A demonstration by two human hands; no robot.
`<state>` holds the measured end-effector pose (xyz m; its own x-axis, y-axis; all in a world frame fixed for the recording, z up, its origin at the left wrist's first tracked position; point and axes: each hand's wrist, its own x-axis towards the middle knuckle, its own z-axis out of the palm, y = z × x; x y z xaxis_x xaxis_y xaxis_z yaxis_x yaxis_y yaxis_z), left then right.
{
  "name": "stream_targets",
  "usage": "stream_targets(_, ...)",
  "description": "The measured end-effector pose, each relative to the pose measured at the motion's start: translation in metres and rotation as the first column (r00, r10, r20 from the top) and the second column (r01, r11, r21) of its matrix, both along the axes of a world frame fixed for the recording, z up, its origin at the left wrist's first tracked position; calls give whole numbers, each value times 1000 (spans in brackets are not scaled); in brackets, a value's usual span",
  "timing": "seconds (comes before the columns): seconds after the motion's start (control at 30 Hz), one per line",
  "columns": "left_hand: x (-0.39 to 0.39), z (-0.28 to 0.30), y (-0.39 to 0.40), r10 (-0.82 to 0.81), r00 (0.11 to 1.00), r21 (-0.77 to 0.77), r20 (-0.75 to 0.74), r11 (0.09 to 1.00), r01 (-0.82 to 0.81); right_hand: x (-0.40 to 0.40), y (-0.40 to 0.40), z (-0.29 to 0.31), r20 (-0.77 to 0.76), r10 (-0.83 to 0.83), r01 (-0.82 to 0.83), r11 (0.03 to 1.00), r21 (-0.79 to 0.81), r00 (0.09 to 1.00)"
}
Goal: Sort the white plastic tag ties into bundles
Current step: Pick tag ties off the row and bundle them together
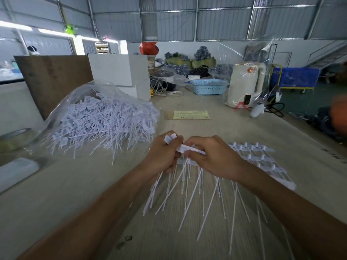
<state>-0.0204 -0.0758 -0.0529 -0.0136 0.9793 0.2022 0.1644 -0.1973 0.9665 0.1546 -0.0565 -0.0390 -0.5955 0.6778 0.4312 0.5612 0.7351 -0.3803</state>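
A big heap of loose white tag ties spills out of a clear plastic bag at the left of the table. My left hand grips a small bunch of ties by their flat heads, the thin tails fanning down toward me. Touching it, my right hand pinches the flat head of one tie at the top of that bunch. Under and to the right of my right hand lie ties laid out side by side in rows, heads away from me.
Yellow paper slip lies mid-table. White boxes, a blue basket and a wrapped white kettle stand along the far edge. A brown board leans at the left. A tape roll sits at the left edge.
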Motion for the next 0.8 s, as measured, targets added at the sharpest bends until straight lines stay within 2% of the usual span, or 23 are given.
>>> stream_targets(0.07,-1,4,-1,-12,1000,-91,-26,996,10,0,-4,0,167,-85,37,962,269,982)
stream_targets(0.13,-6,9,-2,-30,999,-150,-23,988,26,-2,-5,-1,177,-80,16,941,338,981)
stream_targets(0.23,-13,13,-3,-91,988,-155,-122,985,71,-1,-2,0,17,48,-49,996,71,999)
stream_targets(0.27,-16,14,-3,-125,975,-162,-182,982,96,0,0,0,10,68,-68,997,32,998)
stream_targets(0.33,-21,17,-3,-196,931,-178,-309,973,145,3,1,-3,86,88,-93,994,54,992)
stream_targets(0.4,-26,17,-2,-192,867,-100,-460,981,164,1,3,-4,97,130,-133,991,26,987)
stream_targets(0.47,-27,15,-1,-84,757,62,-648,985,163,-1,4,-3,45,182,-178,981,-76,982)
stream_targets(0.53,-31,12,1,90,615,233,-784,960,156,2,6,-2,3,224,-218,952,-215,975)
stream_targets(0.57,-34,12,1,183,554,311,-812,939,144,6,6,-1,-23,249,-244,922,-300,968)
stream_targets(0.6,-39,13,3,244,536,362,-808,924,125,10,6,0,-66,271,-275,885,-376,960)
stream_targets(0.63,-44,15,4,252,597,379,-762,921,94,14,5,1,-117,279,-302,856,-420,953)
stream_targets(0.67,-48,16,6,195,742,354,-641,933,61,17,5,2,-161,267,-311,850,-425,950)
stream_targets(0.7,-47,16,4,98,884,297,-456,954,47,18,6,3,-185,240,-296,862,-412,953)
stream_targets(0.73,-43,16,2,10,962,232,-273,971,56,17,6,3,-194,208,-270,879,-394,959)
stream_targets(0.77,-36,15,0,-50,989,187,-143,979,76,15,6,4,-196,185,-248,892,-378,963)
stream_targets(0.8,-27,13,-2,-74,994,176,-83,981,87,11,4,5,-197,177,-240,899,-367,964)
